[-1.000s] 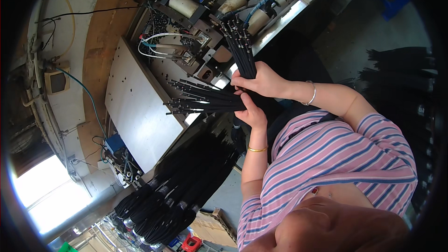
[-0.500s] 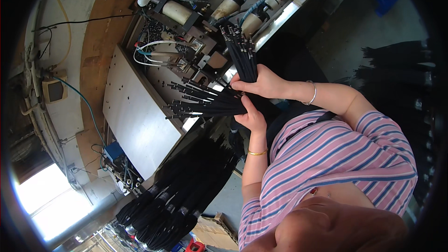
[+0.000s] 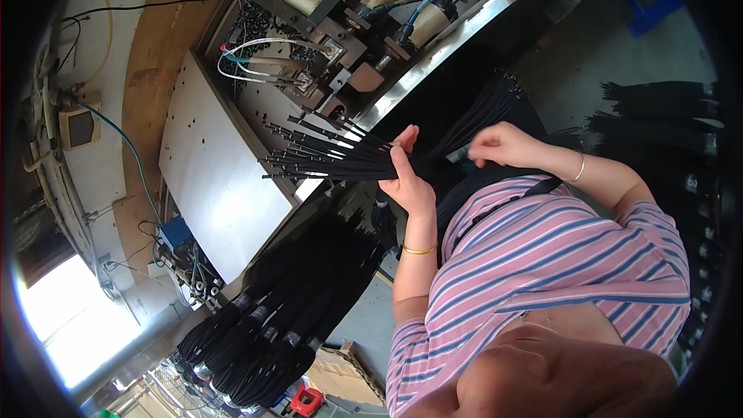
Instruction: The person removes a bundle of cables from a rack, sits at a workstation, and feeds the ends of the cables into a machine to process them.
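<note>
My left hand (image 3: 409,186), with a gold bangle at its wrist, is closed round a bunch of thin black cords (image 3: 333,156). Their tipped ends fan out to the left, with small metallic glints near them. The thumb lies over the bunch and the fingers show beyond it. To the right, another bundle of black cords (image 3: 480,114) slants away over my dark lap. My right hand (image 3: 507,145), wearing a silver bangle, hovers beside that bundle with its fingers bent down. Its fingertips are blurred, and no cord shows in them.
Ahead stands a machine (image 3: 348,54) with cylinders, hoses and scattered small black pieces. A pale metal panel (image 3: 224,178) lies left of it. Several tied black cord bundles (image 3: 263,333) hang at lower left. More cords (image 3: 658,120) lie at right, near a blue stool (image 3: 650,0).
My right hand has let go of its bundle and moved right. That bundle has swung to the right, away from the machine. My left hand keeps its cords and has shifted slightly left.
</note>
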A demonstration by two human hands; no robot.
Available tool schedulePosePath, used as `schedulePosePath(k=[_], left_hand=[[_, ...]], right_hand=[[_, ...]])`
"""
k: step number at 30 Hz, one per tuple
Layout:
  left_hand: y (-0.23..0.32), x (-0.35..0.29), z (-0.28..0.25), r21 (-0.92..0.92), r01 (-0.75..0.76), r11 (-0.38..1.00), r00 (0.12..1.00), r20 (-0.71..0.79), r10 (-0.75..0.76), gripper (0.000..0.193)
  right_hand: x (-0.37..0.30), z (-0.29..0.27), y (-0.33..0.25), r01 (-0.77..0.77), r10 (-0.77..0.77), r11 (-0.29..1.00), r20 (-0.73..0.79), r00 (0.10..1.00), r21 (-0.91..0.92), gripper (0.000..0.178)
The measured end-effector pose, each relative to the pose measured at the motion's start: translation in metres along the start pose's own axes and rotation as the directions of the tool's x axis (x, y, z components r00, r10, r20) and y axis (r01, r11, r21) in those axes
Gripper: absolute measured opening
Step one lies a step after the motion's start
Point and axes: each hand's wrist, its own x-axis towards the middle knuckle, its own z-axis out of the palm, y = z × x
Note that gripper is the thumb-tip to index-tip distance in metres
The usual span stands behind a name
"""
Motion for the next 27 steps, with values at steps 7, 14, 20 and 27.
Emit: schedulePosePath(k=[7, 14, 20, 27], left_hand=[[-0.002, -0.004, -0.001, -0.002, 0.014, 1.0, 1.0, 0.019, -0.014, 0.029], [0.009, 0.005, -0.004, -0.014, -0.008, 1.0, 0.997, -0.08, 0.007, 0.026], [0.019, 0.02, 0.0, -0.06, -0.075, 0.995, 0.989, -0.135, 0.067, 0.024], [0.027, 0.023, 0.008, -0.033, -0.102, 0.994, 0.989, -0.114, 0.097, 0.029]], right_hand=[[0.043, 0.04, -0.055, 0.508, -0.523, 0.841, -0.039, 0.851, -0.187, 0.019], [0.062, 0.054, -0.057, 0.594, -0.596, 0.802, -0.158, 0.788, -0.064, 0.015], [0.068, 0.059, -0.078, 0.507, -0.446, 0.82, -0.258, 0.857, 0.267, 0.016], [0.078, 0.053, -0.093, 0.426, -0.396, 0.844, -0.159, 0.905, 0.325, 0.017]])
